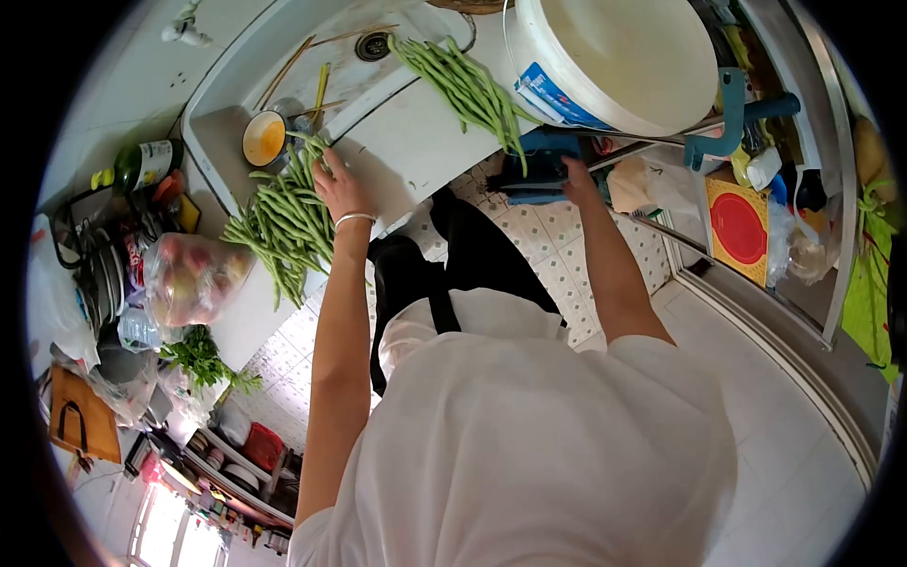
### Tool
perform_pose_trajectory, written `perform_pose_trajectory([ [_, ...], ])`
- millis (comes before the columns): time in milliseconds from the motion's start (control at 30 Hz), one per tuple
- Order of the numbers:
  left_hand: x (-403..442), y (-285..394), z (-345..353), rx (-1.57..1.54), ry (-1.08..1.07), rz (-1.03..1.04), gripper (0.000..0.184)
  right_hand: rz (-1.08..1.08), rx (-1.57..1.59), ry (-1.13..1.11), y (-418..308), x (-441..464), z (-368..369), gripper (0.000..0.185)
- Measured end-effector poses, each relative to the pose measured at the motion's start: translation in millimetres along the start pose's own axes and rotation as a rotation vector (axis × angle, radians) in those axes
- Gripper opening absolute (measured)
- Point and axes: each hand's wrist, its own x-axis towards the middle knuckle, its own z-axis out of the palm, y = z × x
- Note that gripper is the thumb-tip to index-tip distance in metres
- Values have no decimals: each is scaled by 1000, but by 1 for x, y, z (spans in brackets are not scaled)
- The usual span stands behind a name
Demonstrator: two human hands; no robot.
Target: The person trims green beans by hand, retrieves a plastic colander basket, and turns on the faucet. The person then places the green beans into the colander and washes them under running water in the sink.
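Note:
My left hand (342, 189), with a band at the wrist, rests against the right edge of a large pile of green beans (283, 213) on the counter ledge. Its fingers look apart and touch the beans. My right hand (578, 181) is low on the right, beside a dark blue bag or bin (543, 170) below the counter. Its fingers are small and blurred, so any hold is hidden. A second bunch of green beans (463, 85) lies farther right on the ledge, some ends hanging over the edge.
Behind the ledge is a sink (326, 61) with chopsticks (283, 74) and an enamel cup (265, 138) of orange content. A large white bucket (614, 57) stands at the right. Bagged fruit (194, 274), a green bottle (146, 163) and leafy greens (203, 354) crowd the left.

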Motion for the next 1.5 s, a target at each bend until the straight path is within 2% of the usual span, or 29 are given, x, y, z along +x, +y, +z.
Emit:
perform_pose_trajectory([
  [67, 0, -5, 8, 83, 14, 18, 66, -86, -28, 33, -15, -16, -6, 41],
  [133, 0, 18, -6, 294, 47, 49, 61, -184, -293, -79, -22, -25, -11, 38],
  [167, 5, 28, -12, 190, -6, 83, 60, -234, -483, -51, -32, -44, -9, 32],
  [200, 8, 37, -15, 84, -59, 115, 59, -244, -485, -65, -44, -69, -2, 32],
  [267, 17, 54, 12, -200, 18, 229, 51, -493, -331, -278, -66, -120, 25, 27],
  [333, 26, 86, 44, -606, -183, 26, 50, -761, -429, -394, -80, -147, 62, 26],
  [400, 39, 125, 57, -833, -259, -282, 45, -1189, -762, -252, -94, -154, 109, 37],
  [467, 53, 156, 58, -949, -182, -419, 47, -1229, -892, -108, -93, -143, 150, 61],
  [500, 60, 164, 57, -991, -203, -472, 49, -1221, -1065, -47, -97, -141, 163, 79],
  [533, 66, 167, 56, -995, -192, -475, 49, -1232, -1066, -53, -98, -141, 174, 79],
  [600, 76, 169, 53, -1061, -348, -638, 51, -1235, -1104, 37, -96, -140, 190, 82],
  [633, 82, 166, 51, -1216, -395, -655, 47, -1143, -1042, -151, -98, -136, 195, 81],
  [667, 85, 161, 49, -1220, -386, -656, 47, -1150, -1044, -156, -96, -135, 199, 81],
  [733, 88, 158, 6, -1414, -578, -784, 41, -1165, -934, -294, -91, -143, 207, 80],
  [767, 92, 145, 17, -1492, -642, -774, 32, -1173, -935, -304, -91, -149, 209, 80],
  [800, 96, 134, 14, -1497, -623, -775, 32, -1199, -945, -369, -96, -162, 211, 80],
  [867, 91, 114, 7, -1846, -817, -768, 22, -1215, -960, -452, -101, -192, 208, 80],
  [900, 89, 110, -5, -1901, -701, -645, 20, -1304, -843, -543, -107, -205, 208, 79],
  [933, 86, 105, -21, -1902, -682, -644, 20, -1387, -719, -635, -110, -212, 208, 78],
  [967, 80, 100, -39, -2004, -659, -562, 23, -1251, -476, -788, -110, -213, 205, 61],
  [1000, 78, 95, -52, -2105, -632, -464, 26, -1261, -475, -804, -120, -224, 199, 61],
  [1067, 71, 79, -68, -2199, -619, -415, 33, -441, -73, -987, -144, -256, 181, 40],
  [1100, 68, 73, -77, -2301, -565, -360, 34, -448, -84, -1007, -147, -254, 177, 40],
  [1167, 61, 61, -88, -2495, -485, -272, 40, -739, -492, -820, -146, -252, 170, 32],
  [1200, 58, 55, -93, -2504, -460, -269, 40, -743, -506, -834, -148, -265, 169, 32],
  [1267, 50, 42, -110, -2582, -311, -204, 43, -342, -501, -1082, -159, -304, 169, 36],
  [1400, 40, 23, -129, -2561, -144, -105, 46, -264, -659, -1185, -165, -335, 170, 38],
  [1433, 39, 16, -129, -2563, -113, -59, 45, -294, -696, -1115, -165, -346, 171, 32],
  [1500, 33, 6, -131, -2569, -68, -54, 45, -368, -784, -1158, -166, -347, 176, 30],
])
